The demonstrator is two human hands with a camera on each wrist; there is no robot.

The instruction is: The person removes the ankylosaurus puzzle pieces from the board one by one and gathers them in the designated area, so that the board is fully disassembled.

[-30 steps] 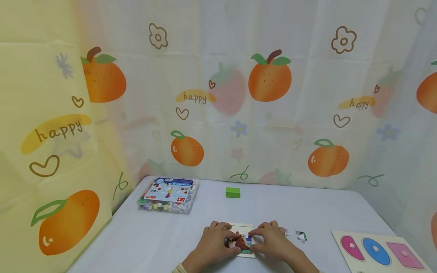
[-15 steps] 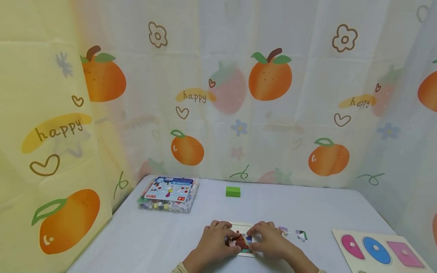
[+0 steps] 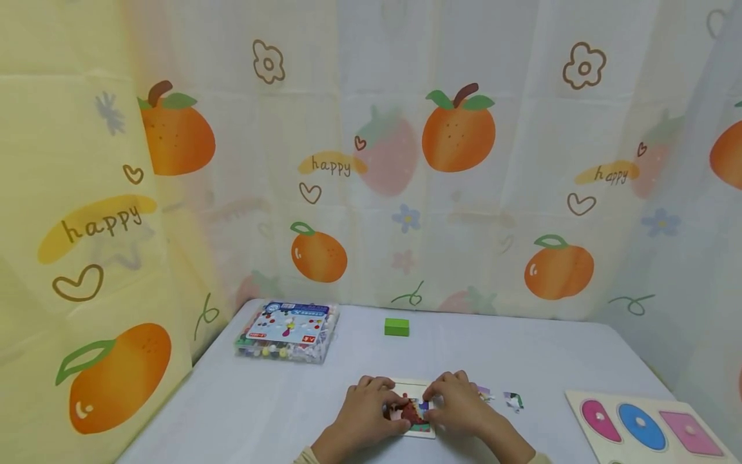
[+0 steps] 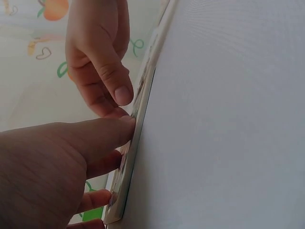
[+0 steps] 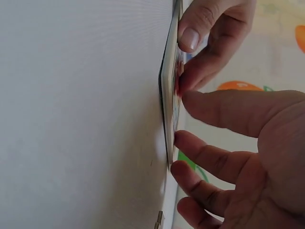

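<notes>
A small jigsaw puzzle in a cream frame (image 3: 413, 435) lies on the table, its picture showing a brown-red figure with purple and green parts. My left hand (image 3: 366, 411) holds its left side, thumb and fingertips on the face and covering much of that half. At the right side, my right hand (image 3: 460, 407) has thumb and index finger at a purple-blue puzzle piece (image 3: 424, 406), pinching it in the picture area. Both thumbs meet the puzzle's face in the right wrist view. Two loose puzzle pieces, one white and green (image 3: 513, 401), one purple (image 3: 484, 390), lie right of my right hand.
A clear box of colourful beads (image 3: 286, 332) with a printed label stands at the back left. Behind the puzzle is a green block (image 3: 397, 327). A white shape board (image 3: 632, 444) with knobbed pink and blue shapes lies at the right edge. A fruit-print curtain (image 3: 371, 258) surrounds the table.
My right hand shifted slightly left over the puzzle, then slightly back right, fingers staying at the purple-blue piece. The left hand has kept its place on the frame.
</notes>
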